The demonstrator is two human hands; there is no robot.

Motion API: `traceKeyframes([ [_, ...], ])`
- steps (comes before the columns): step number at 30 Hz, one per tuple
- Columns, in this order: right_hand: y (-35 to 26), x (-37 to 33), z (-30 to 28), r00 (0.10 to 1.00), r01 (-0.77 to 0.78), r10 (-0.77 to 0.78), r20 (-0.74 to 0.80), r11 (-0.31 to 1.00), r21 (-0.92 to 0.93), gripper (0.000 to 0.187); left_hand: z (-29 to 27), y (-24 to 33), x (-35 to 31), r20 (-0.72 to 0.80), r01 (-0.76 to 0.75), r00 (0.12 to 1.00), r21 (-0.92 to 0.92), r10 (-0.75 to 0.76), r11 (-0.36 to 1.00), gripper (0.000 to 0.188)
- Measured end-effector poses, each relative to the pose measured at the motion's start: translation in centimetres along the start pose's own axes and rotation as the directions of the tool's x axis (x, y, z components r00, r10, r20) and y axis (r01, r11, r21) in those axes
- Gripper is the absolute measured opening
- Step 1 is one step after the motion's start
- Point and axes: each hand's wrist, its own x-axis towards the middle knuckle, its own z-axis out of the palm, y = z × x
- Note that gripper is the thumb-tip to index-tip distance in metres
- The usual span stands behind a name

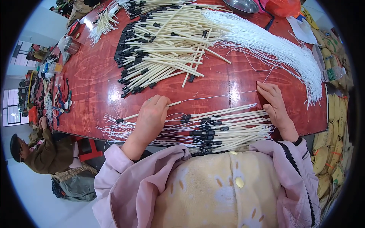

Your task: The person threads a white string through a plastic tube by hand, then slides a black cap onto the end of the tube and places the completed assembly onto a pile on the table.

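My left hand (151, 116) is closed around a cream tube (131, 116) with a black fitting at its left end. From the tube's right end a thin white cord (220, 95) runs nearly straight to my right hand (274, 103), whose fingertips pinch it. Beneath and between my hands lies a bunch of cream tubes (237, 131) with black fittings in the middle, loose white cord ends (118, 131) fanning out leftward. Farther off, a big heap of similar tubes (171, 51) has its black ends mostly to the left. A thick hank of white cords (266, 43) stretches from the heap toward the right edge.
The red table (87, 83) carries a metal cup (72, 46) at left and a metal bowl (242, 5) at the far side. A clear bottle (334, 73) is at the right. Another person (49, 150) sits at left near a red stool (90, 150).
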Motion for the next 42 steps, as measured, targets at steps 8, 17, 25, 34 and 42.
traceKeyframes([
  [8, -0.1, 0.0, 0.1, 1.0, -0.015, 0.015, -0.001, 1.0, -0.015, 0.072, 0.3, 0.0, 0.1, 0.036, -0.002, 0.999, 0.01, 0.001, 1.0, 0.01],
  [17, -0.2, 0.0, 0.1, 1.0, -0.024, 0.024, 0.003, 1.0, -0.016, 0.07, 0.5, 0.0, 0.5, 0.031, -0.012, 0.999, 0.012, 0.011, 1.0, 0.01],
  [25, -0.2, 0.1, 0.1, 0.999, -0.037, 0.037, -0.001, 0.999, -0.021, 0.068, 0.1, 0.2, 0.6, 0.031, 0.001, 1.0, 0.03, -0.002, 1.0, 0.01],
  [34, -0.2, 0.0, 0.1, 0.999, -0.04, 0.04, -0.007, 0.999, -0.037, 0.065, 0.5, 0.5, 0.9, 0.065, -0.057, 0.996, 0.047, 0.054, 0.997, 0.01],
  [42, -0.6, 0.0, 0.5, 0.999, -0.031, 0.031, -0.019, 0.998, -0.045, 0.064, 0.6, 2.0, 1.7, 0.201, -0.155, 0.97, 0.07, 0.138, 0.985, 0.011],
])
